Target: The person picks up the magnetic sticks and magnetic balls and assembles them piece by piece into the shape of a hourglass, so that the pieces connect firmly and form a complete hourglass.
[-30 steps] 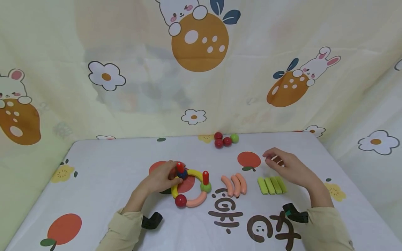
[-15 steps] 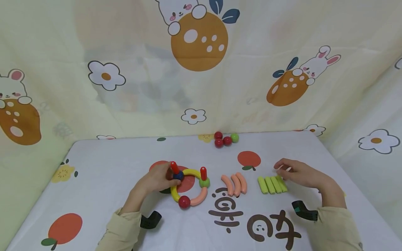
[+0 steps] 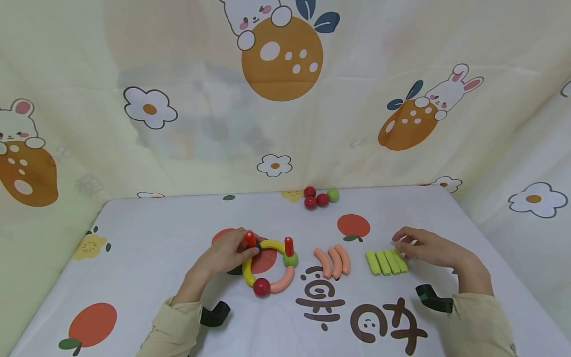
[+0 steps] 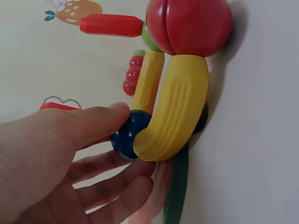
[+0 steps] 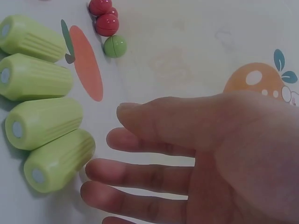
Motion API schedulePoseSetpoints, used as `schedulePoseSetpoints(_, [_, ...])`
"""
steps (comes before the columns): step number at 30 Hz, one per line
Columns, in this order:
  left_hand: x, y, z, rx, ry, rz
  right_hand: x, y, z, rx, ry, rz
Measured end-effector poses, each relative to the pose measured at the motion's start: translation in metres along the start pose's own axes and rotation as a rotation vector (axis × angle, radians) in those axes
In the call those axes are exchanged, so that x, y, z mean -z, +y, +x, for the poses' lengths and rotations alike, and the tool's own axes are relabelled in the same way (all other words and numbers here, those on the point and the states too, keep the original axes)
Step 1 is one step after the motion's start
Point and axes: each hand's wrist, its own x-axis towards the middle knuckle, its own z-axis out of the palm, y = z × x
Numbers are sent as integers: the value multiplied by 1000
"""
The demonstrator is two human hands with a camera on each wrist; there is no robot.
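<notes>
One blue ball (image 4: 127, 139) in left grip (image 3: 226, 252), green sticks (image 3: 383, 263) near right grip (image 3: 432, 249)

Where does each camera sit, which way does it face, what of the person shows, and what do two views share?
Head: on the person's head, facing forward and down over the table; the left hand, right hand and both sleeves show.
Left wrist: on that wrist, facing past the left hand toward the blue ball it pinches and a yellow curved rod; only that hand shows.
Right wrist: on that wrist, facing past the right hand toward four light green ribbed rods; only that hand shows.
Shared: head and right wrist views both show those rods.
</notes>
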Motion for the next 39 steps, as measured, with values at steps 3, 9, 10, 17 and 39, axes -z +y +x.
schedulePoseSetpoints(3, [-3, -2, 1, 13, 14, 0, 0, 0, 0, 9, -3, 2])
schedulePoseSetpoints(9, [-5, -3, 1, 6, 8, -14, -2, 2, 1, 14, -5, -6])
schedulePoseSetpoints(10, [-5, -4, 1, 4, 2, -21, -2, 3, 1, 14, -5, -10])
schedulePoseSetpoints(17, [-8, -3, 0, 43, 14, -58, -5, 5, 4, 34, -23, -21])
schedulePoseSetpoints(39, [-13, 0, 2, 156, 134, -34, -6, 3, 7, 99, 15, -40])
